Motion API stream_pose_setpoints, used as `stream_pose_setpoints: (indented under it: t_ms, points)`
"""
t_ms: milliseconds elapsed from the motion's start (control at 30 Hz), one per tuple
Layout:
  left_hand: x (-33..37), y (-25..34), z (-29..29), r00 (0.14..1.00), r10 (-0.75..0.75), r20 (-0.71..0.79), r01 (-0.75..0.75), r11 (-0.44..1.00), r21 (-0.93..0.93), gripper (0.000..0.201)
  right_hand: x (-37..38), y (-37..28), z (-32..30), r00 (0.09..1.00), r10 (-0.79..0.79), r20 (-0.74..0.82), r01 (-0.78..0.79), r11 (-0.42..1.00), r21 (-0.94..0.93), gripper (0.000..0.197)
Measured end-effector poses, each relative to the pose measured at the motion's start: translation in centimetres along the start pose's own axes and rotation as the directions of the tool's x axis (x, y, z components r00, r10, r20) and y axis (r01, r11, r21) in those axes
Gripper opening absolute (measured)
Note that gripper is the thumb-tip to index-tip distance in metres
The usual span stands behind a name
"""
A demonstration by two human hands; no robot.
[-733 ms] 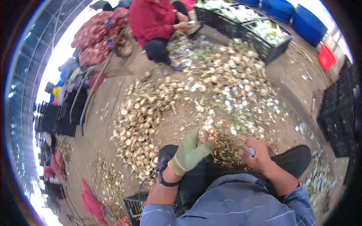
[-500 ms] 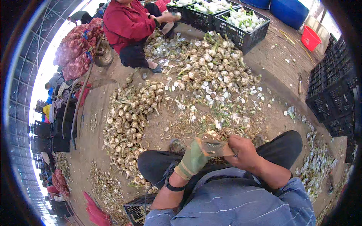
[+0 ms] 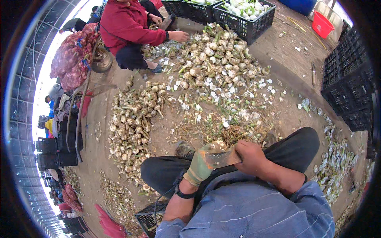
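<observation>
My left hand point(image 3: 199, 166) wears a green glove with orange stains. Its fingers are closed round a pale garlic bulb point(image 3: 218, 145), which is mostly hidden by the glove and blade. In my bare right hand point(image 3: 251, 157) is a broad-bladed knife point(image 3: 222, 158), its flat blade reaching left to the gloved fingers. Both hands are close together over my lap. Beyond my knees, cut roots and trimmings point(image 3: 228, 133) litter the ground. To the front left is a heap of untrimmed garlic point(image 3: 133, 123), and farther off a larger garlic pile point(image 3: 222, 55).
A co-worker in a red jacket point(image 3: 131, 23) reaches toward the larger pile. Black crates of white bulbs point(image 3: 246, 23) stand at the back; stacked black crates point(image 3: 347, 79) rise at right. A red bucket point(image 3: 322, 24), red net sacks point(image 3: 75, 57) and a low crate point(image 3: 149, 218) are around.
The view has shifted slightly. My hands stay together, with the knife blade still against the gloved fingers. The co-worker's arm has lowered from chest height to the garlic pile.
</observation>
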State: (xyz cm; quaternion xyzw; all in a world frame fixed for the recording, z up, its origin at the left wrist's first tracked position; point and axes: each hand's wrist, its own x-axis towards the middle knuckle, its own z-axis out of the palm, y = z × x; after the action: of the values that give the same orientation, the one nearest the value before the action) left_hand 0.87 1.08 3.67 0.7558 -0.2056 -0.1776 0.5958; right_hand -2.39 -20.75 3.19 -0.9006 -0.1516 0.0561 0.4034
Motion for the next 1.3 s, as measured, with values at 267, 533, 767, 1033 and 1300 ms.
stream_pose_setpoints:
  t_ms: [267, 533, 767, 1033, 1300]
  points:
    - [-0.1, 2.5, -1.4, 0.981, -0.156, 0.119, 0.168, 0.981, -0.098, 0.023, 0.8, 5.6, 3.2, 0.925, 0.356, 0.135, -0.363, 0.931, 0.028, 0.026]
    - [1.1, 2.0, -0.6, 0.968, -0.25, -0.029, 0.25, 0.968, 0.001, 0.027, 1.0, 5.2, 3.0, 0.889, 0.457, 0.044, -0.448, 0.843, 0.299, 0.037]
    - [0.5, -2.3, 0.5, 0.982, -0.182, 0.056, 0.186, 0.978, -0.096, 0.046, 2.6, -0.8, 0.5, 0.878, 0.453, 0.156, -0.457, 0.692, 0.559, 0.033]
    - [0.4, -2.5, -0.8, 0.902, -0.33, -0.278, 0.368, 0.925, 0.096, 0.035, 2.3, -0.5, 0.9, 0.927, 0.244, -0.283, -0.111, 0.903, 0.416, 0.035]
    - [1.4, -1.8, 0.3, 0.81, -0.566, -0.157, 0.414, 0.74, -0.53, 0.023, 1.8, -0.9, 2.1, 0.977, 0.06, -0.203, 0.017, 0.934, 0.356, 0.027]
